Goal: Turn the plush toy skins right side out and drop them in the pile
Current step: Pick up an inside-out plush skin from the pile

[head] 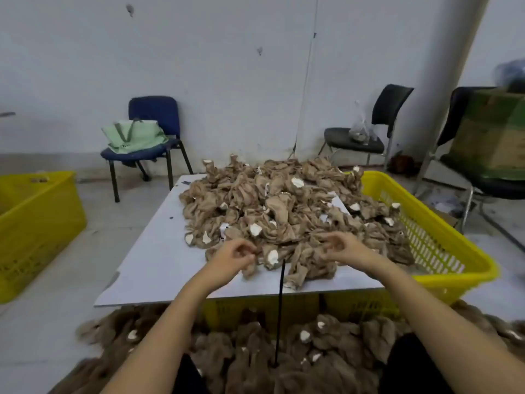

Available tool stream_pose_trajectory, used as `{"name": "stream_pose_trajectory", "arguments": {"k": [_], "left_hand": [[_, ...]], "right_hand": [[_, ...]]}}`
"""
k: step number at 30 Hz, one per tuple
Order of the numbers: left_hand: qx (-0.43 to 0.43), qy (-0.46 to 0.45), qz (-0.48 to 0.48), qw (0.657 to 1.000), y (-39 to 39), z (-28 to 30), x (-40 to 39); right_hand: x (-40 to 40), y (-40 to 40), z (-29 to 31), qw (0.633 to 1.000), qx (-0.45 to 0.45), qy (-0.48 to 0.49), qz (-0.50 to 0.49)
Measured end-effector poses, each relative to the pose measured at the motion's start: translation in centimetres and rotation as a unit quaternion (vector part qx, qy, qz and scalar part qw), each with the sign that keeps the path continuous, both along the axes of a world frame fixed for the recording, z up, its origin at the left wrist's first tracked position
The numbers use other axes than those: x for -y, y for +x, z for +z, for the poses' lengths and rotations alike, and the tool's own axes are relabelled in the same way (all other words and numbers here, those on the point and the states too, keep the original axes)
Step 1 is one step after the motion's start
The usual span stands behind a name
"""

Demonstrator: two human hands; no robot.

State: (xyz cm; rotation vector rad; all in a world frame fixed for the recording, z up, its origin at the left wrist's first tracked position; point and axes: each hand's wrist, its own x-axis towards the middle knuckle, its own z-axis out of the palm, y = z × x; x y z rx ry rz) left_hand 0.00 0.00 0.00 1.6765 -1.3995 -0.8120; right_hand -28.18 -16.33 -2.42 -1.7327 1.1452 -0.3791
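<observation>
— Head view first: where are the hands?

— Both reach forward over the near edge of the white board (147, 268), well apart from each other. The left hand (231, 258) has its fingers curled, pinching the edge of a tan plush skin (250, 267) at the front of the heap. The right hand (339, 247) is curled too, fingers gathered on the fabric of another inside-out skin (315, 258).

— And the skins still to be turned?

— They lie in a big heap (272, 206) on the board, dull tan backing outward with white patches showing. The heap spills to the right into a yellow plastic crate (443, 251).

— The finished pile?

— Low in the picture, between the person's knees: a fluffy brown pile (284, 359) on the floor, in front of another yellow crate (284, 307) under the board. A thin black rod (279, 308) stands up out of that pile.

— Anything else around?

— A third yellow crate (37, 228) at the left, a blue chair (153, 132) holding a green bag (133, 135) by the wall, and a black chair (377, 120) with a clear plastic bag (359, 129) on its seat.
</observation>
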Motion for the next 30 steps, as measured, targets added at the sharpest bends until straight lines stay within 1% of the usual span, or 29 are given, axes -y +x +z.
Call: {"name": "stream_pose_trajectory", "arguments": {"k": [1,2,4,5,7,9,12,14,16,18,19,21,23,25,26,30], "left_hand": [[-0.011,0.015,-0.031,0.999,-0.8,-0.3,1.6],[-0.015,0.032,-0.042,0.998,-1.6,-0.4,2.5],[-0.034,0.07,-0.046,0.996,-2.9,-1.2,4.2],[-0.041,0.087,-0.046,0.994,-3.2,-2.1,4.8],[-0.016,0.109,-0.052,0.993,-3.3,-3.5,5.8],[0.006,0.113,-0.07,0.991,-3.5,-3.9,6.9],[-0.004,0.129,-0.089,0.988,-4.3,-4.1,8.0],[-0.044,0.113,-0.091,0.988,-4.7,-4.3,8.3],[-0.086,0.073,-0.063,0.992,-4.8,-4.4,8.4],[-0.147,0.021,-0.037,0.988,-4.8,-4.2,8.6],[-0.175,-0.009,-0.024,0.984,-4.9,-3.9,8.7],[-0.197,-0.052,0.005,0.979,-4.9,-3.4,8.9],[-0.201,-0.056,0.014,0.978,-4.8,-3.0,8.9],[-0.211,-0.05,0.027,0.976,-4.8,-3.1,8.8],[-0.214,-0.052,0.039,0.975,-4.8,-3.2,8.8],[-0.238,-0.085,0.086,0.964,-5.1,-3.6,8.5]], "right_hand": [[0.4,1.3,-0.7,1.0,-0.006,-0.025,0.01],[0.5,2.4,-0.9,0.997,-0.042,-0.064,0.007],[0.7,4.6,-2.2,0.982,-0.145,-0.124,0.009],[1.0,5.0,-3.1,0.973,-0.184,-0.136,0.008],[1.6,5.1,-4.3,0.969,-0.207,-0.135,0.012],[2.1,5.0,-4.6,0.968,-0.192,-0.161,-0.008],[2.6,5.1,-4.2,0.969,-0.134,-0.195,-0.068],[2.8,5.4,-3.7,0.979,-0.036,-0.175,-0.103],[2.5,6.0,-2.9,0.976,0.102,-0.119,-0.149],[1.9,6.9,-2.1,0.96,0.217,-0.038,-0.174],[1.6,7.2,-1.6,0.952,0.256,0.01,-0.169],[1.1,7.8,-1.0,0.932,0.317,0.101,-0.147],[0.7,7.9,-0.8,0.9,0.379,0.169,-0.135],[0.4,7.8,-0.6,0.871,0.422,0.219,-0.123],[0.3,7.7,-0.6,0.863,0.43,0.238,-0.119],[-0.4,7.9,-0.6,0.846,0.439,0.285,-0.1]]}}
